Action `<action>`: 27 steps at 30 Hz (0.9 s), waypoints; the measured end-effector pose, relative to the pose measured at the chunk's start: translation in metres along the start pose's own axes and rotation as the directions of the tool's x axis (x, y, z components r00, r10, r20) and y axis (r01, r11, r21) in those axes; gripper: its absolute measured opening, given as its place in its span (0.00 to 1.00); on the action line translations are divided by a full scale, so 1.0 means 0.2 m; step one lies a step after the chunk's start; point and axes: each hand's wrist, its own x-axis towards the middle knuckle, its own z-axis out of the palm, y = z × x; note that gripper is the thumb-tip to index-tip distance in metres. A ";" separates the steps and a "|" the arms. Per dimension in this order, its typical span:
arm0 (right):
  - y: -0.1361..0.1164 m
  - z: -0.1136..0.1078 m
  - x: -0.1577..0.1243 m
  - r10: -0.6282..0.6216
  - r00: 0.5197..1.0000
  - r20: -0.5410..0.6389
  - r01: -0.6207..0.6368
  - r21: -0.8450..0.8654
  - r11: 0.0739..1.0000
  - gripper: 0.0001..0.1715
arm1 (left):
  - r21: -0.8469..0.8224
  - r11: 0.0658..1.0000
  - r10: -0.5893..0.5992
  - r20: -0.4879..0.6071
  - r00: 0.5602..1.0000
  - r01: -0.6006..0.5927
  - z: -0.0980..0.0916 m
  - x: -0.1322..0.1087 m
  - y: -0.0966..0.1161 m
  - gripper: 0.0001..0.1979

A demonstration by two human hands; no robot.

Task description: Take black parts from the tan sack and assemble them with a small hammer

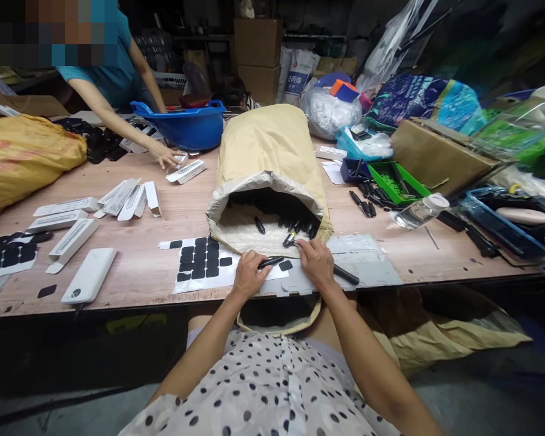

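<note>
Your left fingers [257, 258] pinch a black stick [272, 262], lower centre of the frame; your right fingers [308, 247] grasp a hammer [347, 275] near its head. Best steady the stick and keep those left fingers clear of the hammer. Under your right hand lies a grey board [375, 266]; beyond, mid-frame, an open sack [267, 142] with black pieces [260, 225] rests on the desk [186, 212].

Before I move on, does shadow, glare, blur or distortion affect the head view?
In the head view, the left hand and right hand look fairly clear; deep shadow hides the back inside the beige, wide-mouthed sack; the clear plastic bottle shows pale reflections; the far right edge looks stretched and soft; the upper left corner is partly pixelated.
</note>
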 end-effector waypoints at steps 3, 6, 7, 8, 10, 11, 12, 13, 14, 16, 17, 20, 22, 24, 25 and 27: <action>-0.01 -0.01 0.00 0.003 1.000 0.007 -0.003 -0.008 1.000 0.17 | -0.007 1.000 0.019 0.007 1.000 -0.019 -0.03 0.00 0.01 0.05; -0.02 -0.02 0.01 0.008 1.000 0.023 -0.008 -0.013 1.000 0.17 | -0.043 0.993 0.110 0.013 0.994 -0.109 -0.07 -0.04 0.06 0.06; -0.02 -0.02 0.01 0.008 1.000 0.027 -0.008 -0.017 1.000 0.17 | -0.069 0.986 0.156 0.034 0.987 -0.154 -0.09 -0.07 0.09 0.07; -0.02 -0.02 0.01 0.008 1.000 0.029 -0.008 -0.020 1.000 0.17 | -0.108 0.974 0.206 0.075 0.976 -0.197 -0.10 -0.11 0.12 0.08; -0.03 -0.03 0.01 0.008 0.999 0.032 -0.007 -0.025 1.000 0.17 | -0.202 0.946 0.294 0.212 0.932 -0.252 -0.10 -0.20 0.18 0.10; -0.03 -0.03 0.01 0.008 0.999 0.033 -0.007 -0.025 1.000 0.17 | -0.235 0.938 0.318 0.292 0.902 -0.255 -0.10 -0.25 0.20 0.10; -0.03 -0.03 0.01 0.007 0.999 0.034 -0.006 -0.025 1.000 0.16 | -0.246 0.938 0.323 0.370 0.871 -0.244 -0.09 -0.29 0.23 0.10; -0.03 -0.03 0.01 0.006 0.999 0.034 -0.005 -0.026 1.000 0.16 | -0.228 0.948 0.304 0.442 0.844 -0.222 -0.07 -0.33 0.24 0.10; -0.03 -0.03 0.01 0.006 0.999 0.034 -0.005 -0.028 1.000 0.16 | -0.182 0.964 0.260 0.505 0.823 -0.192 -0.05 -0.36 0.25 0.10; -0.03 -0.03 0.01 0.005 0.999 0.031 -0.004 -0.034 0.999 0.16 | -0.051 0.992 0.122 0.593 0.796 -0.114 -0.02 -0.38 0.25 0.12; -0.04 -0.04 0.01 0.005 1.000 0.029 -0.004 -0.037 0.999 0.16 | 0.007 0.997 0.053 0.620 0.783 -0.074 -0.02 -0.38 0.25 0.14; -0.04 -0.04 0.01 -0.002 1.000 0.020 0.003 -0.046 0.999 0.16 | 0.057 0.998 -0.060 0.650 0.757 0.030 -0.08 -0.38 0.24 0.24; -0.04 -0.04 0.01 -0.009 1.000 0.007 0.009 -0.052 0.999 0.16 | -0.026 0.994 -0.064 0.666 0.744 0.109 -0.17 -0.41 0.23 0.25; -0.03 -0.04 0.00 -0.012 1.000 -0.006 0.012 -0.055 0.998 0.16 | -0.149 0.962 -0.062 0.696 0.715 0.228 -0.29 -0.48 0.20 0.21; -0.03 -0.04 0.00 -0.013 1.000 -0.011 0.012 -0.054 0.998 0.16 | -0.205 0.931 -0.065 0.721 0.690 0.302 -0.37 -0.53 0.18 0.19; -0.02 -0.04 -0.01 -0.019 1.000 -0.015 0.018 -0.048 0.999 0.16 | -0.293 0.850 -0.070 0.760 0.646 0.438 -0.54 -0.68 0.08 0.18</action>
